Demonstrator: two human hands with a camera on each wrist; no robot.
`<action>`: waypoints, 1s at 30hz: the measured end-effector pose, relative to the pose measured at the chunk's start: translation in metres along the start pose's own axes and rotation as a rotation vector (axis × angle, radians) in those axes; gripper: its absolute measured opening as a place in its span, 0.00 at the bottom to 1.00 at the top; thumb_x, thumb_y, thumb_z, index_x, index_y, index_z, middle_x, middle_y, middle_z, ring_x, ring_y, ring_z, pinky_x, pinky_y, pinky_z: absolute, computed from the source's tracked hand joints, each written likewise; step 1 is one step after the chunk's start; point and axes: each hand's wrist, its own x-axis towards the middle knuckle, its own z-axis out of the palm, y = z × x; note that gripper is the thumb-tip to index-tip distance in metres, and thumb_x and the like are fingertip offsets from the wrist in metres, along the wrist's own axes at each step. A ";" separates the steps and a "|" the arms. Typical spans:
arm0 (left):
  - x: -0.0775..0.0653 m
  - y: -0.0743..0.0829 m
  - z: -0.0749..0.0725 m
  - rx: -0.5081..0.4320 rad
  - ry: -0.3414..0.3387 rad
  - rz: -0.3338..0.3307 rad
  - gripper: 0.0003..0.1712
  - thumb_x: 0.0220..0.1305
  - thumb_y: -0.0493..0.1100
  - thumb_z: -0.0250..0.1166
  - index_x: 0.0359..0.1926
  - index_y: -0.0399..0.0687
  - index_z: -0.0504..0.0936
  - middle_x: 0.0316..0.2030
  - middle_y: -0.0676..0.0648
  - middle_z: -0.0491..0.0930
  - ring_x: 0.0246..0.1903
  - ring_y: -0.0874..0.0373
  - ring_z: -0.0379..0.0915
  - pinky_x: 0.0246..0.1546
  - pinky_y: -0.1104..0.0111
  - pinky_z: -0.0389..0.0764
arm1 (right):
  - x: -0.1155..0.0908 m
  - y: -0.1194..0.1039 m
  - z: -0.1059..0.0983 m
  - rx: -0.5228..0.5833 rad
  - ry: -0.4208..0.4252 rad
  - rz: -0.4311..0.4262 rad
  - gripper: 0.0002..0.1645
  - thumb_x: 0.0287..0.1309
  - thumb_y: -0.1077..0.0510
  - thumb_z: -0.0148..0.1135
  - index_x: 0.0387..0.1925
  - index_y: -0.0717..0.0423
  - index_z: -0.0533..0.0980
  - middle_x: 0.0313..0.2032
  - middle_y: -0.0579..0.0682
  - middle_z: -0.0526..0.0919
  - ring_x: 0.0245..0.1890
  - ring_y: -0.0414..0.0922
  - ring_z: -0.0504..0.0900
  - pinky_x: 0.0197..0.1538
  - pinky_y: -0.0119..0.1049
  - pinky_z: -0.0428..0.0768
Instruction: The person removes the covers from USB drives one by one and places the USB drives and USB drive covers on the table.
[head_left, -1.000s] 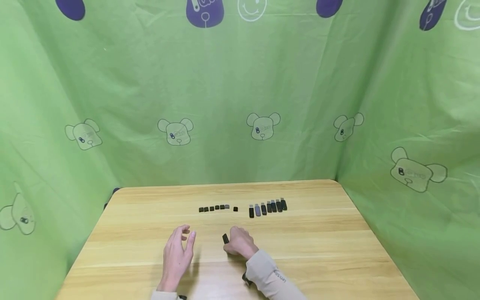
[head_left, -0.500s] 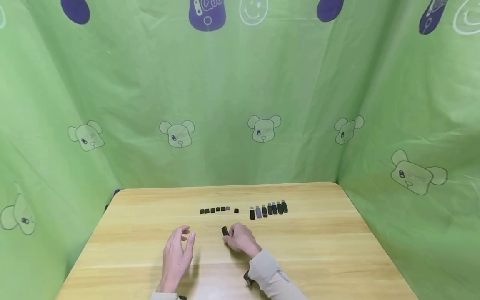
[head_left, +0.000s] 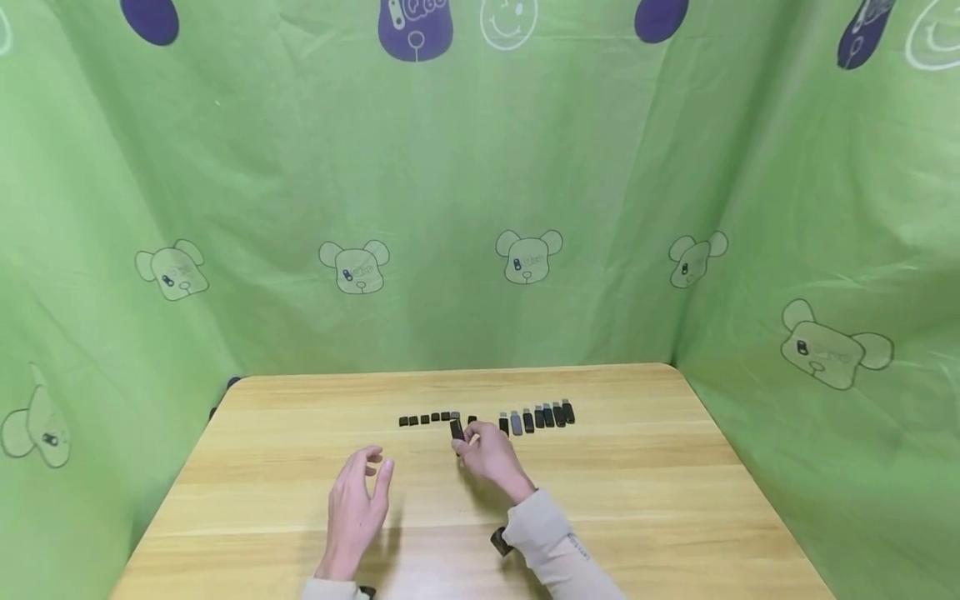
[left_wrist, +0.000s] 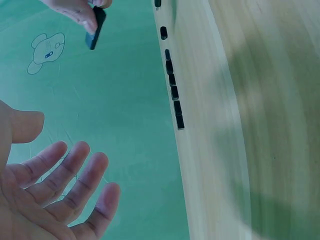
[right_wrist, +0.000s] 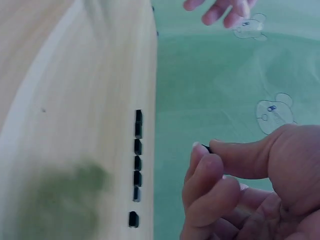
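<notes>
My right hand [head_left: 493, 456] pinches a black USB stick [head_left: 457, 429] between thumb and fingers, above the table just in front of a row of small caps. The left wrist view shows the stick [left_wrist: 97, 27] tilted, its lower end free; in the right wrist view my fingers hide most of it. My left hand [head_left: 356, 508] hovers over the table to the left, fingers loosely bent and holding nothing. Several small dark caps [head_left: 425, 419] lie in a row, one greyish. A single black cap [head_left: 472, 418] sits slightly apart, partly behind my right hand.
Right of the caps, several USB sticks [head_left: 528, 422] lie side by side with metal plugs pointing away, one of them purplish [head_left: 516, 423]. The wooden table [head_left: 637, 492] ends at a green curtain [head_left: 442, 325] behind, with more curtain on both sides.
My right hand has moved forward with the USB stick, from mid-table to close in front of the caps. The left hand has stayed nearly still.
</notes>
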 end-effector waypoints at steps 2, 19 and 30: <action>0.001 0.002 0.000 -0.002 0.006 0.003 0.17 0.73 0.44 0.61 0.55 0.37 0.79 0.47 0.37 0.85 0.44 0.45 0.81 0.46 0.50 0.81 | 0.000 -0.002 -0.004 0.025 -0.001 -0.013 0.10 0.69 0.53 0.62 0.33 0.54 0.75 0.28 0.58 0.87 0.16 0.39 0.73 0.19 0.27 0.68; 0.005 0.027 0.005 -0.060 0.041 0.089 0.15 0.71 0.43 0.63 0.54 0.40 0.80 0.47 0.42 0.86 0.43 0.48 0.82 0.47 0.53 0.82 | -0.020 -0.024 -0.025 0.165 0.006 -0.103 0.10 0.70 0.54 0.61 0.36 0.58 0.78 0.22 0.47 0.82 0.16 0.40 0.74 0.20 0.27 0.70; 0.012 0.048 0.005 -0.134 0.013 0.108 0.13 0.73 0.47 0.62 0.50 0.45 0.82 0.45 0.46 0.87 0.41 0.57 0.82 0.44 0.65 0.81 | -0.037 -0.041 -0.027 0.139 -0.038 -0.183 0.10 0.70 0.54 0.61 0.38 0.57 0.79 0.24 0.48 0.83 0.18 0.39 0.74 0.20 0.27 0.72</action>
